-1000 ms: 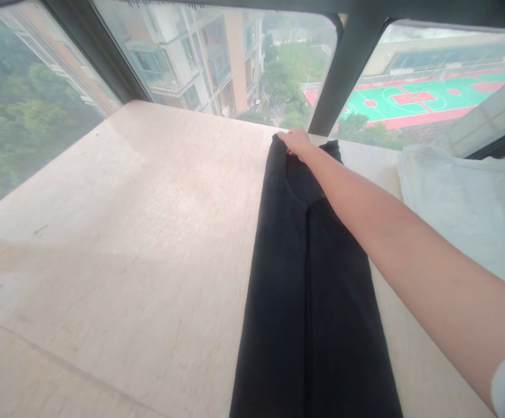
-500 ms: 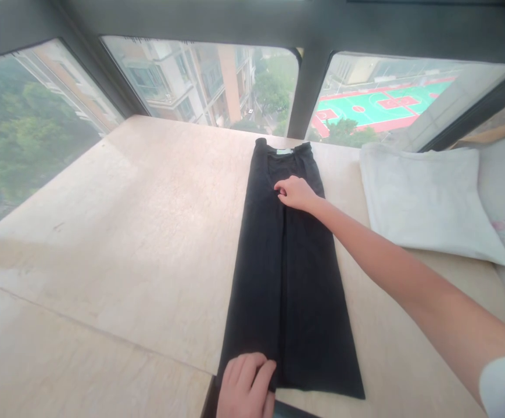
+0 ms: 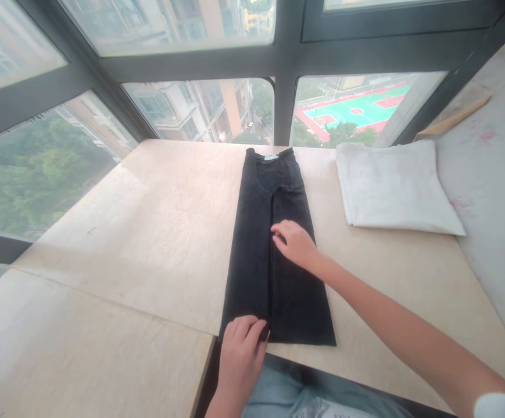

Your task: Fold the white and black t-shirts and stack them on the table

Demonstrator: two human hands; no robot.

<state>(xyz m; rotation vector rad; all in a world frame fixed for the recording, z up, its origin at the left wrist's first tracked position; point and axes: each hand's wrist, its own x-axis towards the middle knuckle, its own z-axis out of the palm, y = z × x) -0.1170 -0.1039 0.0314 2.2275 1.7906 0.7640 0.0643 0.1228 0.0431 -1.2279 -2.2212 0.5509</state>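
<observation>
Black trousers [image 3: 252,249] lie flat on a pale stone-patterned surface [image 3: 169,220], waistband with a light label at the far end, both legs side by side and hems toward me. My left hand [image 3: 243,342] is closed on the hem of the left trouser leg at the near edge. My right hand [image 3: 294,242] is over the middle of the trousers, beside the gap between the legs, thumb and forefinger curled toward each other. Whether it pinches any fabric is hard to make out.
A folded white cloth [image 3: 396,188] lies on the surface at the right, near the flower-patterned wall [image 3: 491,191]. Dark window frames [image 3: 285,98] border the far and left sides. The surface's near edge has a corner by my left hand.
My right hand has moved along the trousers from near the waist toward me, to about mid-length. My left hand still holds the hem. The camera view has tilted up, showing more window.
</observation>
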